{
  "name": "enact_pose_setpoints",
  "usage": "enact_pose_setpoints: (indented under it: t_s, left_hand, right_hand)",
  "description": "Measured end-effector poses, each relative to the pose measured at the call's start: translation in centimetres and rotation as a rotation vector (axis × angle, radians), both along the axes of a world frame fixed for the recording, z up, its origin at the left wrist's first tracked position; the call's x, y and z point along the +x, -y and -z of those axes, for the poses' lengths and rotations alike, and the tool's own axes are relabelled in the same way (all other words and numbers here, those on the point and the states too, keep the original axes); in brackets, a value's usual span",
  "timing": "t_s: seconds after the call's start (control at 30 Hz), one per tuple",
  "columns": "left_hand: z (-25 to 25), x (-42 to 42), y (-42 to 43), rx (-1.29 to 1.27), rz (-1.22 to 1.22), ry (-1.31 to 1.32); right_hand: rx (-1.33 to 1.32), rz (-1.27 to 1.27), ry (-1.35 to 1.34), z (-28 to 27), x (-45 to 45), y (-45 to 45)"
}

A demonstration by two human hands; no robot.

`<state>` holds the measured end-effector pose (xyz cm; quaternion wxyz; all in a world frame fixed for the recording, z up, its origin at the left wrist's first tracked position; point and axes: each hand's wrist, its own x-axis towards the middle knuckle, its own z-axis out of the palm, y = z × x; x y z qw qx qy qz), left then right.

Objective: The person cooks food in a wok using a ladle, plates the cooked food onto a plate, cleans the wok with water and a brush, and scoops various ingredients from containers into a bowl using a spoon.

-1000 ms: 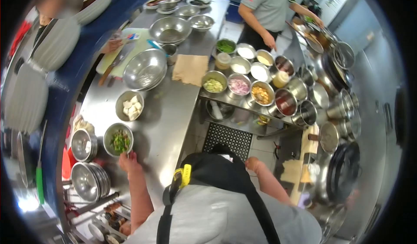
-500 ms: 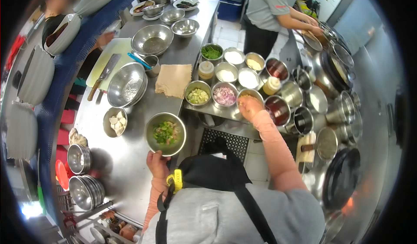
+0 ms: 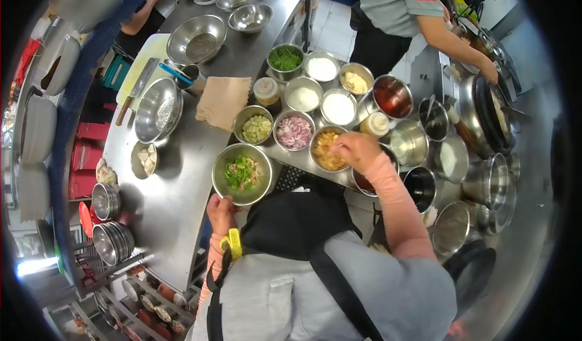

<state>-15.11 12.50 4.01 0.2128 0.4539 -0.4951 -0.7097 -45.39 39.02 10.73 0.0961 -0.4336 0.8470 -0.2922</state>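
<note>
The left hand [image 3: 222, 211] grips the near rim of a metal bowl [image 3: 265, 175] of chopped greens [image 3: 241, 171] — the right hand [image 3: 359, 151] has its fingers inside a pot [image 3: 321, 132] of orange-brown pieces [image 3: 326, 153], just beside sliced purple onion [image 3: 294, 132]. On the desk [image 3: 182, 189], a brown cloth [image 3: 223, 101] lies near a large knife [image 3: 144, 79].

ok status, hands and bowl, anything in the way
Left hand holding bowl by rim, chopped greens inside. Right hand at tin of golden pieces. No obstruction seen between bowl and tin.

Room above table [image 3: 163, 213]; containers [image 3: 339, 107] crowd right, seemingly touching.
</note>
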Motion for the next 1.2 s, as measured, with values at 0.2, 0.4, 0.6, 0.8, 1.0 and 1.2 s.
enact_pose_setpoints:
  t_s: [0.2, 0.4, 0.6, 0.8, 1.0, 1.2]
  left_hand:
    - [-0.5, -1.8, -2.2, -0.002, 0.077, 0.032]
    - [-0.8, -3.4, -2.8, -0.035, 0.138, 0.033]
    - [-1.6, -4.6, -3.0, -0.018, 0.151, 0.043]
    - [-2.0, -5.3, -3.0, -0.029, 0.136, 0.037]
    - [-1.9, -5.6, -2.9, -0.014, 0.137, 0.031]
    - [-1.7, -5.2, -2.8, -0.025, 0.131, 0.059]
  right_hand:
    - [-0.134, 0.302, 0.053, 1.4, -1.1, -4.0]
    - [-0.175, 0.208, 0.045, 1.8, -1.2, -5.0]
    - [-0.087, -0.035, -0.020, 0.5, -1.3, -4.8]
    - [0.060, -0.184, -0.037, 0.1, -2.0, -3.7]
    - [-0.062, -0.116, 0.196, 2.1, -3.5, -3.5]
    - [-0.125, 0.153, 0.438, 2.6, -2.8, -3.3]
